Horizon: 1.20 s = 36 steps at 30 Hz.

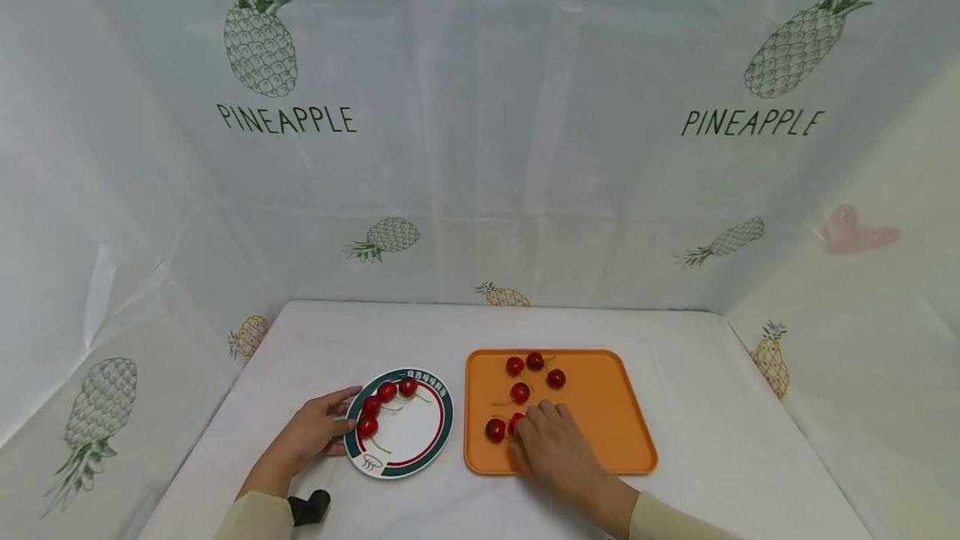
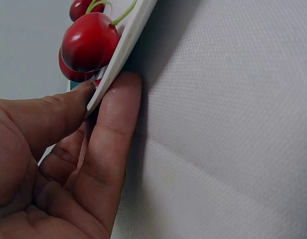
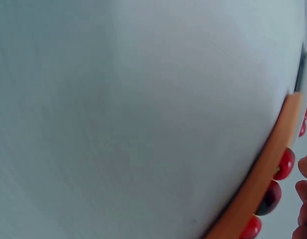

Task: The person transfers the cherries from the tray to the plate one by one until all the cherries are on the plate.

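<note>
My left hand [image 1: 311, 432] grips the left rim of a white plate [image 1: 408, 432] with a green band and a red line. In the left wrist view, the thumb [image 2: 64, 112] lies over the rim and fingers sit beneath the plate, which is tilted in that view. Several red cherries [image 1: 372, 405] with green stems lie along the plate's left and far side. My right hand [image 1: 555, 448] is over an orange tray [image 1: 607, 415], fingertips down beside a red cherry [image 1: 516, 423] that they partly cover. Whether they pinch it is hidden. A darker cherry [image 1: 495, 430] lies just left.
Further cherries [image 1: 520, 392] lie toward the tray's far left part. A black heart-shaped piece [image 1: 318, 505] is near my left sleeve. The table wears a white cloth [image 1: 712, 390]; a pineapple-print curtain [image 1: 495, 148] hangs behind and at both sides.
</note>
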Available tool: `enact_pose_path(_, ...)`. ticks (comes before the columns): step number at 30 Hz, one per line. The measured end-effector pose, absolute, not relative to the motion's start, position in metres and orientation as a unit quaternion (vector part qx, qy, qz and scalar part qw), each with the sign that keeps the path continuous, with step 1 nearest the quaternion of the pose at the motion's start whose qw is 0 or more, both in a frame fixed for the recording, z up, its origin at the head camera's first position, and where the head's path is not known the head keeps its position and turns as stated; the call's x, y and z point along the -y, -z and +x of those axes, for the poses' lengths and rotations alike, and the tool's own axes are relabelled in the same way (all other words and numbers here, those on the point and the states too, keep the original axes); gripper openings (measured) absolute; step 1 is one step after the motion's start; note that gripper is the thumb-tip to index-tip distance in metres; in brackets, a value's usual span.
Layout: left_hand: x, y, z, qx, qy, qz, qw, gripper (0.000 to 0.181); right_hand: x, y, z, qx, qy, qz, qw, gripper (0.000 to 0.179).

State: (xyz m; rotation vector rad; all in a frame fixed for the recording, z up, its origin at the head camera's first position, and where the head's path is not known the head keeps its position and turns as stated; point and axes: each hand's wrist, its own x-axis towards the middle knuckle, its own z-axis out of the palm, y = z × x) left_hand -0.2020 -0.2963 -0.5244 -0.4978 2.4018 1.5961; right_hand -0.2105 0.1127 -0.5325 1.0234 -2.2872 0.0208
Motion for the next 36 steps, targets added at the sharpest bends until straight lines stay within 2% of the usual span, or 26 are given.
enact_pose_path(15,0.296,0.525,-0.201,-0.813,-0.547,-0.171,0.102,0.064,-0.115,0.542,-0.205,0.903,0.008,0.367,0.225,0.031)
enact_pose_path(36,0.297,0.527,-0.203,-0.813,-0.546,-0.173,0.104,0.064,-0.112,0.542,-0.209,0.915,0.019,0.356,0.188,0.022)
